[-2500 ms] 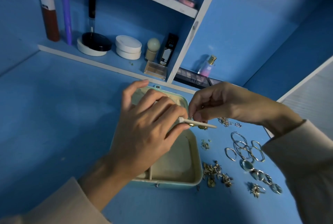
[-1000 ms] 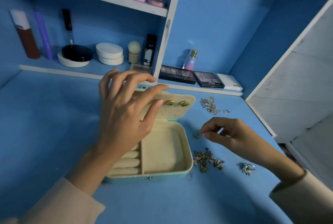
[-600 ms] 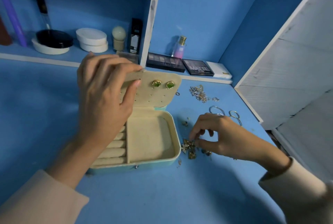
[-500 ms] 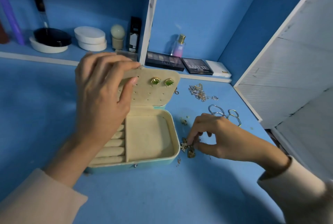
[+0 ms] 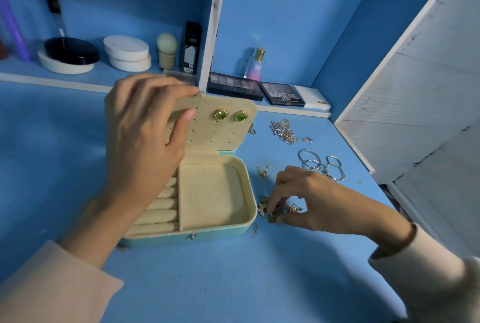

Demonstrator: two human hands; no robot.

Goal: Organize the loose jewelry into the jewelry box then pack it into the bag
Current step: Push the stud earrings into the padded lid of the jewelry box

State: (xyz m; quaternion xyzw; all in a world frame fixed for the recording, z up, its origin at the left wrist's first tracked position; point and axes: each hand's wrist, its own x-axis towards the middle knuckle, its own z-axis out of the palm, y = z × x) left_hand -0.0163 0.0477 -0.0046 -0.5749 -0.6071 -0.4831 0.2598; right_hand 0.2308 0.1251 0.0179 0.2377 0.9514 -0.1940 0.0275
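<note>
A teal jewelry box [image 5: 207, 237] with beige lining lies open on the blue desk. My left hand [image 5: 145, 140] pinches the top edge of its upright earring panel [image 5: 213, 135], which carries two green stud earrings [image 5: 230, 115]. Ring rolls [image 5: 161, 216] fill the box's left side; the right compartment looks bare. My right hand [image 5: 309, 200] rests on a pile of small gold earrings [image 5: 270, 209] beside the box, fingers pinched into it. Silver hoops [image 5: 322, 168] and a tangle of chains [image 5: 285, 131] lie farther back. No bag is in view.
Behind the box runs a low shelf with round white compacts [image 5: 127, 52], a black-lidded jar [image 5: 71, 52], eyeshadow palettes [image 5: 235, 86], a small perfume bottle [image 5: 255, 65] and a white shelf divider [image 5: 210, 26]. A white panel [image 5: 415, 104] borders the desk on the right.
My right hand dropped from the earring panel to the desk and closed its fingers on the earring pile. My left hand stayed on the panel. The view swung to the right.
</note>
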